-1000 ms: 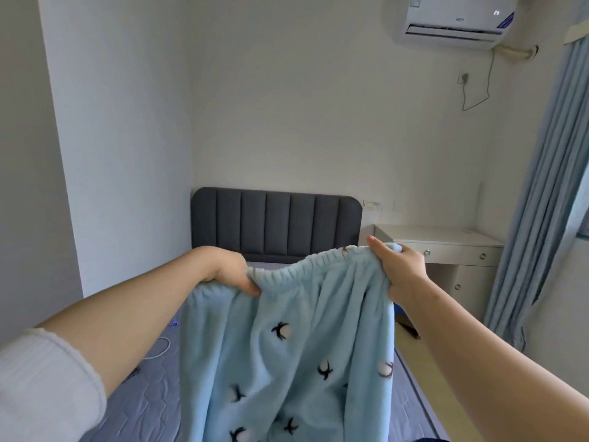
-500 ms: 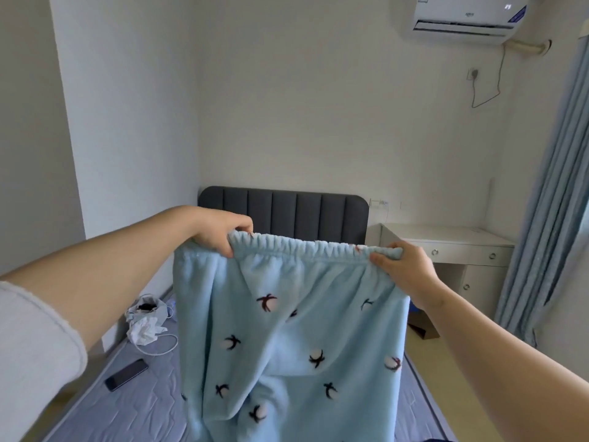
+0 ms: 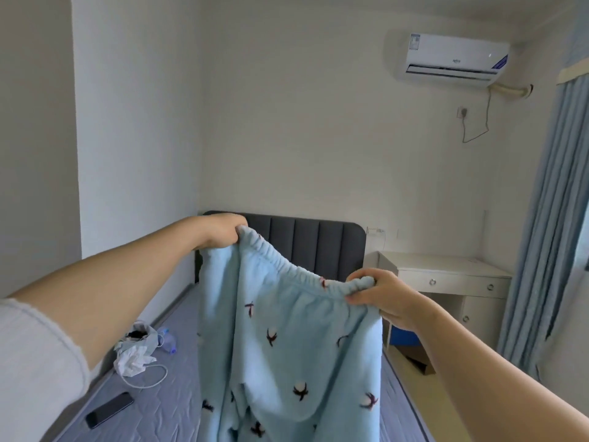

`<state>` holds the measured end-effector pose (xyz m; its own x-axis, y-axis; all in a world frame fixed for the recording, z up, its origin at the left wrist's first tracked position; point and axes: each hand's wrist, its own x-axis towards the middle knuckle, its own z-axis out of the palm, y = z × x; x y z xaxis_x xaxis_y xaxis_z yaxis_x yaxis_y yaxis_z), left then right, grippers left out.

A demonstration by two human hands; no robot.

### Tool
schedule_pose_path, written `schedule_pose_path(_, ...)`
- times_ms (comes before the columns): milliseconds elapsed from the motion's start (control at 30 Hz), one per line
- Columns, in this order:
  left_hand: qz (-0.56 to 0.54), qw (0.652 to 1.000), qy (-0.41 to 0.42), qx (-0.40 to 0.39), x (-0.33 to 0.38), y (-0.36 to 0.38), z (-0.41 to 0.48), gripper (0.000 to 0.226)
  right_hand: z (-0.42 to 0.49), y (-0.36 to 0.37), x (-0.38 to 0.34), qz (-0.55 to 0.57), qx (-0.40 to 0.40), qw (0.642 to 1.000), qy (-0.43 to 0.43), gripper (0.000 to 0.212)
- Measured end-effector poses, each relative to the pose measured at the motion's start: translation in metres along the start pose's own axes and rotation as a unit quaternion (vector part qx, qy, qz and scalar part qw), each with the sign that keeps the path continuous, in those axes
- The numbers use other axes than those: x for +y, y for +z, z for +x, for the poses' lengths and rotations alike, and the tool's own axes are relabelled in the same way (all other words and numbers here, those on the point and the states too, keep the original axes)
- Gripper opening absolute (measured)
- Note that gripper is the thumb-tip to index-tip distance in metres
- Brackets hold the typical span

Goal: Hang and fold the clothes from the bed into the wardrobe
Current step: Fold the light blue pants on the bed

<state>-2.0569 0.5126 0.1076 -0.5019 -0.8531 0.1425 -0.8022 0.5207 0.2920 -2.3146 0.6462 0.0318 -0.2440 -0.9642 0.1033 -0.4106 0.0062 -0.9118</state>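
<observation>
The left hand (image 3: 223, 232) and the right hand (image 3: 381, 296) each pinch one end of the stretchy top of the blue pants (image 3: 287, 346), which hang over the bed (image 3: 178, 406). Near the bed's left edge lies a crumpled bag (image 3: 135, 354) with something dark inside.

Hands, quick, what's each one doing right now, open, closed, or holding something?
Left hand: closed, gripping one end of the waistband of the light blue pajama pants.
Right hand: closed, pinching the other end of the same waistband.
</observation>
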Motion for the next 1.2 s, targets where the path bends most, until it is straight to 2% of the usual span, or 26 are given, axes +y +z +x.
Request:
schedule_pose_path(67,-0.027,0.999,0.001,0.042,0.0,-0.011,0.0,0.014,0.0,-0.003,-0.012,-0.103,-0.071,0.991,0.056,0.02)
schedule_pose_path(133,0.003,0.997,0.028,0.068,0.0,-0.021,-0.003,0.007,0.002,-0.007,-0.03,-0.271,-0.116,0.951,0.093,0.016)
schedule_pose_path(200,0.073,0.993,0.069,0.065,-0.004,-0.032,-0.006,0.008,0.003,-0.013,-0.049,-0.411,-0.097,0.903,0.082,0.012)
schedule_pose_path(267,0.095,0.991,0.086,0.033,-0.01,-0.045,-0.012,0.015,0.005,-0.018,-0.063,-0.454,-0.064,0.886,0.069,0.009)
schedule_pose_path(367,0.089,0.993,0.075,0.001,-0.022,-0.065,-0.02,0.017,0.013,-0.027,-0.077,-0.454,0.008,0.89,0.042,0.022)
schedule_pose_path(467,0.151,0.987,0.058,0.022,-0.022,-0.082,-0.02,0.015,0.019,-0.032,-0.095,-0.445,0.119,0.887,-0.014,0.027)
schedule_pose_path(567,0.193,0.974,0.037,0.116,-0.023,-0.098,-0.019,0.016,0.026,-0.037,-0.111,-0.317,0.215,0.918,-0.097,0.02)
schedule_pose_path(633,0.197,0.955,0.005,0.221,-0.025,-0.104,-0.018,0.018,0.028,-0.041,-0.119,-0.245,0.266,0.922,-0.138,0.008)
schedule_pose_path(700,0.207,0.921,-0.028,0.328,-0.028,-0.104,-0.017,0.017,0.028,-0.044,-0.127,-0.172,0.302,0.923,-0.163,0.009)
schedule_pose_path(767,0.203,0.9,-0.036,0.385,-0.032,-0.099,-0.013,0.011,0.027,-0.048,-0.132,-0.099,0.324,0.924,-0.177,0.016)
schedule_pose_path(833,0.144,0.908,-0.049,0.391,-0.036,-0.098,-0.012,0.007,0.028,-0.053,-0.136,-0.036,0.337,0.923,-0.183,0.019)
schedule_pose_path(933,-0.068,0.927,-0.026,0.369,-0.043,-0.103,-0.014,0.026,0.03,-0.054,-0.135,0.02,0.336,0.922,-0.191,0.024)
schedule_pose_path(1000,-0.236,0.907,0.016,0.35,-0.04,-0.104,-0.015,0.025,0.03,-0.051,-0.131,0.071,0.303,0.928,-0.204,0.027)
schedule_pose_path(1100,-0.493,0.836,0.03,0.24,-0.039,-0.095,-0.023,0.013,0.025,-0.043,-0.123,0.155,0.215,0.946,-0.186,0.021)
schedule_pose_path(1133,-0.538,0.821,0.029,0.188,-0.045,-0.089,-0.025,0.014,0.022,-0.043,-0.118,0.168,0.185,0.953,-0.172,0.018)
schedule_pose_path(1200,-0.569,0.816,0.003,0.096,-0.057,-0.071,-0.031,0.016,0.017,-0.046,-0.103,0.193,0.11,0.967,-0.127,0.014)
